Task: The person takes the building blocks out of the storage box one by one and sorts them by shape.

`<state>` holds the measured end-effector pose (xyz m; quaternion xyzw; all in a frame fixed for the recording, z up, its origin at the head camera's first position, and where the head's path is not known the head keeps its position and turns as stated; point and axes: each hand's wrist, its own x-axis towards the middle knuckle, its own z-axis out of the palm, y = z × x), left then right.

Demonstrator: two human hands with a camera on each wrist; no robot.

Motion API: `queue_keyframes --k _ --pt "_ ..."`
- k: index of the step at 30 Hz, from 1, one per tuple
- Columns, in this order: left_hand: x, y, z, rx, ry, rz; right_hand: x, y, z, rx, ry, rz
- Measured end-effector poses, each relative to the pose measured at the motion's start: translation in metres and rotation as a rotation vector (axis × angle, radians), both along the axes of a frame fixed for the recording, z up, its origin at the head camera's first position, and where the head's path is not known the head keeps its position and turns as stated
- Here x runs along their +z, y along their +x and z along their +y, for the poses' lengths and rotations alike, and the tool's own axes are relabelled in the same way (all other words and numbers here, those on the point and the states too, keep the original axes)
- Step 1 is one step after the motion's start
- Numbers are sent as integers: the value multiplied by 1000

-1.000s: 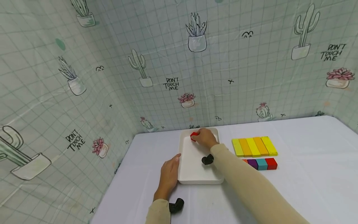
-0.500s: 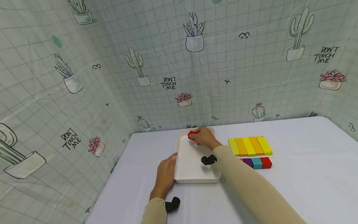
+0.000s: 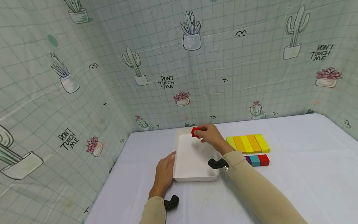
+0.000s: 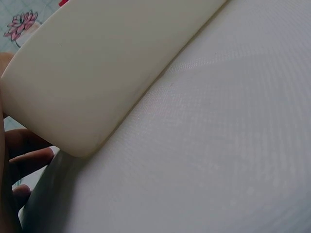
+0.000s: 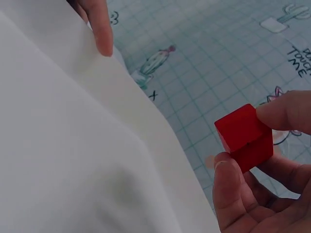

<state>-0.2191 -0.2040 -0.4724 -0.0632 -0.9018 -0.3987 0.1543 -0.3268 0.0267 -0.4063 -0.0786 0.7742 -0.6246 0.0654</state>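
Note:
A red block (image 3: 195,132) is pinched between the thumb and fingers of my right hand (image 3: 211,136), raised over the far end of the white tray (image 3: 195,179). In the right wrist view the red block (image 5: 245,133) shows an angular form, held between thumb and fingertips. My left hand (image 3: 164,171) rests along the left side of the tray, fingers extended. The left wrist view has the tray's outer wall (image 4: 107,73) close up, with several fingers (image 4: 31,162) at its end.
Right of the tray, yellow and orange flat bars (image 3: 247,144) lie side by side. In front of them is a row of coloured blocks (image 3: 254,161), partly hidden by my right sleeve. A cactus-print cloth (image 3: 207,62) hangs behind the white table.
My right hand has lifted the red block higher and shifted it slightly right relative to the tray. The left hand stays against the tray's side. The head view has shifted slightly.

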Motion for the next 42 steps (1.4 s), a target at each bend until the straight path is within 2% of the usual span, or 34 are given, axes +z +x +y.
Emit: queue_keyframes --k 5,10,18,25,32,39,42 --pt "1 0 0 -2 9 14 3 6 4 -15 6 25" --pt "1 1 1 7 20 -13 2 15 10 -25 16 42" --pt "4 3 0 30 15 -35 3 32 25 39 -5 29" --pt "1 3 0 28 22 -42 1 43 48 61 -5 -4" --pt "0 2 0 22 35 -48 1 51 75 76 94 -5" --pt "0 3 0 10 31 -30 1 61 103 81 134 -22" --pt "0 3 0 7 29 -30 -1 65 114 67 116 -35"
